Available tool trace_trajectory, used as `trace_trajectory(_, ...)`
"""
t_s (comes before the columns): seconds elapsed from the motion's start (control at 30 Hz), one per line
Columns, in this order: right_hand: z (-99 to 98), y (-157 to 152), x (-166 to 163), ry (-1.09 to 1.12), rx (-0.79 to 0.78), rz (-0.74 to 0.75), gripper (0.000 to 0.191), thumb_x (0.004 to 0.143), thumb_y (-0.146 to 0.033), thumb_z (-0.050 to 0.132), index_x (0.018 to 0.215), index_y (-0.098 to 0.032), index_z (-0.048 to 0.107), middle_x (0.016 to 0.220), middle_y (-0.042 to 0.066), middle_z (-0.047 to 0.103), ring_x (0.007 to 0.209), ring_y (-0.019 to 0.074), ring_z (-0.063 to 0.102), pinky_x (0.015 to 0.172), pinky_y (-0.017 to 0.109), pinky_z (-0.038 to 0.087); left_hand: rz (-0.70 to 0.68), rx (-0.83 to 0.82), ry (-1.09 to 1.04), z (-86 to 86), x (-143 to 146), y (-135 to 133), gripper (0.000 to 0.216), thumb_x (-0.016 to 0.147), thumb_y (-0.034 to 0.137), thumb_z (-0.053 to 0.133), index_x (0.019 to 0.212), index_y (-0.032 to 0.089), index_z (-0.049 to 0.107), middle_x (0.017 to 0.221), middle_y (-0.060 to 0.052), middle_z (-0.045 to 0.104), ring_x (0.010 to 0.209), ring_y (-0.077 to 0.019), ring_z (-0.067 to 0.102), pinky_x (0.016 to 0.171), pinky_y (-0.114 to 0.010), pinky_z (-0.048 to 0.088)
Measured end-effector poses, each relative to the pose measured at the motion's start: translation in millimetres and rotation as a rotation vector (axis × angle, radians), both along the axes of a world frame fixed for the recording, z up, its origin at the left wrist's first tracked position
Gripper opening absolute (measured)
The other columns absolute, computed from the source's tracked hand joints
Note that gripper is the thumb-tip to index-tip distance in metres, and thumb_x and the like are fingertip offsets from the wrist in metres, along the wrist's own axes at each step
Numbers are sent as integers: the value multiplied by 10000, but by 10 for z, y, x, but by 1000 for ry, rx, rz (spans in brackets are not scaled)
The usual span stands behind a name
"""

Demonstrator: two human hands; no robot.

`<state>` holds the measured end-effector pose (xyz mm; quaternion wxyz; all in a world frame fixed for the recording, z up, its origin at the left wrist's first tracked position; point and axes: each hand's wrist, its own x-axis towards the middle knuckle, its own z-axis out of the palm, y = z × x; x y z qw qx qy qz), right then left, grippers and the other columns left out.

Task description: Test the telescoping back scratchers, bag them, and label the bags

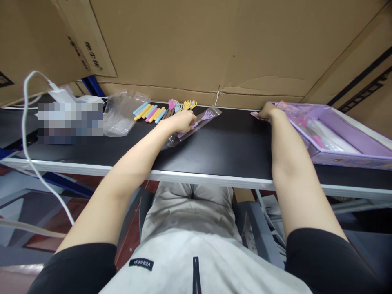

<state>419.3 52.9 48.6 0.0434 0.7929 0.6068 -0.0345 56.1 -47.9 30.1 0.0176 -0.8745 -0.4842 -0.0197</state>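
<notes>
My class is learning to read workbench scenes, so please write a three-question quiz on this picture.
1. True or false: the left hand rests on a clear sleeve holding a purple hand-shaped scratcher.
2. What does the right hand touch? A) purple toy box B) white cable C) plastic bags
3. Fill in: the loose coloured scratchers lie on the ___ tabletop.

Key: 1 true; 2 A, the purple toy box; 3 black.

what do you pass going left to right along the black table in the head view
white cable → clear bags → coloured sticks → left hand on a bagged purple stick → right hand → purple box
</notes>
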Motion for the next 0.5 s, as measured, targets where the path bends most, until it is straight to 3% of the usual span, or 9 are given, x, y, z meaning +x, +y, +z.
trace_trajectory(0.23,21,15,-67,-98,-18,23,498,1111,-450,575,1166,4,774,1126,269,778,1135,319,768,1020,351,580,-8,15,-1,-27,-19,31,309,943,200,579,1174,177,782,1219,-142,714,1219,-285,666,1055,-353,526)
trace_trajectory(0.4,-4,40,-72,-169,21,63,542,1075,-346,655,1485,8,627,1519,310,625,1459,358,610,1167,365,491,-5,17,-16,-46,-32,58,298,936,212,593,1162,189,787,1208,-132,719,1203,-282,662,1051,-359,524)
trace_trajectory(0.5,-23,13,-59,-150,60,60,605,1091,-363,624,1557,18,567,1606,326,545,1510,376,561,1205,410,460,3,6,-21,-45,-30,57,279,943,217,594,1147,193,782,1216,-125,707,1219,-279,656,1052,-343,518)
